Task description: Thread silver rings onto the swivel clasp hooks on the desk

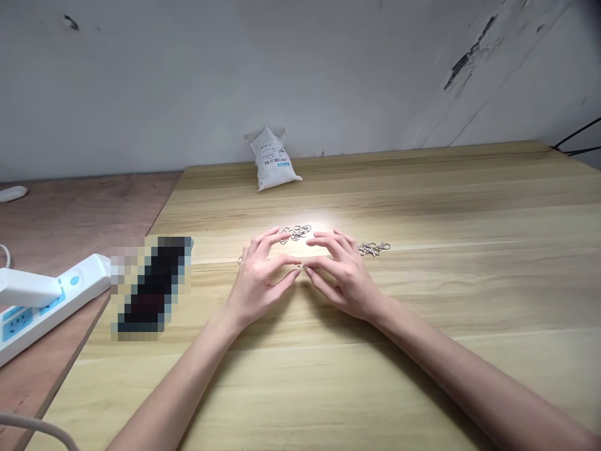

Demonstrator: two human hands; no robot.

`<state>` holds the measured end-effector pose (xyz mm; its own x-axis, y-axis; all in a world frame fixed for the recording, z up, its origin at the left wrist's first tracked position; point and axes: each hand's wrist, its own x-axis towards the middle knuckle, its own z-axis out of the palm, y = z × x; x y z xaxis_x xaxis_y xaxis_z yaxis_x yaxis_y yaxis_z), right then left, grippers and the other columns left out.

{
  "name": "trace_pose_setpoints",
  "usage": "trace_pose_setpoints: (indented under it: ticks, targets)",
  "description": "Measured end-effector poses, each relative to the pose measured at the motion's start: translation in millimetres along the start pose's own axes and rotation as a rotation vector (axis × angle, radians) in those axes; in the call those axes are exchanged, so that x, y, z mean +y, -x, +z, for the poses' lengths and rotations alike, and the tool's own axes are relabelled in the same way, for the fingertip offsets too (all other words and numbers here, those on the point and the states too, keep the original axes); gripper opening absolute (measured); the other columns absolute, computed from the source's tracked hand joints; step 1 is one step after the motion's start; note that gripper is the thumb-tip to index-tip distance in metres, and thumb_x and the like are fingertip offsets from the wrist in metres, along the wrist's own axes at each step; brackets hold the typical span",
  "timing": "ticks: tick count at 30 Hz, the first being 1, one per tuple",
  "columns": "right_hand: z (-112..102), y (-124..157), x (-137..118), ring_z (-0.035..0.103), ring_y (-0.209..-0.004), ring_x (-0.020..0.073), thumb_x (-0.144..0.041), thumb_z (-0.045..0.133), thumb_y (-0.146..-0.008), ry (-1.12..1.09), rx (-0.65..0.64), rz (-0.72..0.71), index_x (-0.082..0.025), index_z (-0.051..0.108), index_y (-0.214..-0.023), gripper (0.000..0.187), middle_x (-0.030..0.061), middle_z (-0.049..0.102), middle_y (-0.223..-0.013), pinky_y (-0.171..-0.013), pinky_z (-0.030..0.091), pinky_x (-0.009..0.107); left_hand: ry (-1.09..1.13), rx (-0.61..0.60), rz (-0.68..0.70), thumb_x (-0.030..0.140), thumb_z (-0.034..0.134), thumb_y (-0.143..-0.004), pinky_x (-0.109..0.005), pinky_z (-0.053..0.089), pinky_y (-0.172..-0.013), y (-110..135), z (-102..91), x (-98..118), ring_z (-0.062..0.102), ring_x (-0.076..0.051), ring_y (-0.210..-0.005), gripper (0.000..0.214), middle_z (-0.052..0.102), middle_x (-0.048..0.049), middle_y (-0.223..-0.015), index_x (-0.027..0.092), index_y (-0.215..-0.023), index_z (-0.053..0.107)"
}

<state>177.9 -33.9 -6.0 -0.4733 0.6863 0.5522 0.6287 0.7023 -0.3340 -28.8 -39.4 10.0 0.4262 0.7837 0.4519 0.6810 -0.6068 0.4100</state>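
My left hand (260,275) and my right hand (339,275) meet over the middle of the light wooden table (422,207). Thumb and forefinger of each hand pinch the same tiny metal piece (303,267) between them; the other fingers arch above it. Just beyond the fingertips lies a small heap of silver metal rings (295,232). A second little cluster of silver clasps (374,248) lies to the right of my right hand. One more small ring (240,260) peeks out left of my left hand.
A small white bag with a label (273,158) leans near the back wall. Left of the table, a white and blue power strip (42,300) rests on a reddish board, with a blurred-out dark object (153,288) beside it. A white cable (37,427) crosses the bottom left corner.
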Motion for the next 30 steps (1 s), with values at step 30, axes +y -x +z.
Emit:
trace_pose_setpoints:
  ticks: [30]
  targets:
    - [-4.7,-1.0,-4.5,0.046,-0.129,0.0248,-0.021,0.054,-0.093,-0.056,-0.024,-0.092,-0.021,0.069,-0.096,0.015,0.0097,0.062,-0.123,-0.11,0.032,0.051,0.192,-0.006,-0.003,0.024,0.063,-0.089,-0.05,0.037,-0.11,-2.2,-4.8,2.1,0.039,-0.026,-0.136,0.008,0.055,-0.0046,-0.133,0.026,-0.087,0.071]
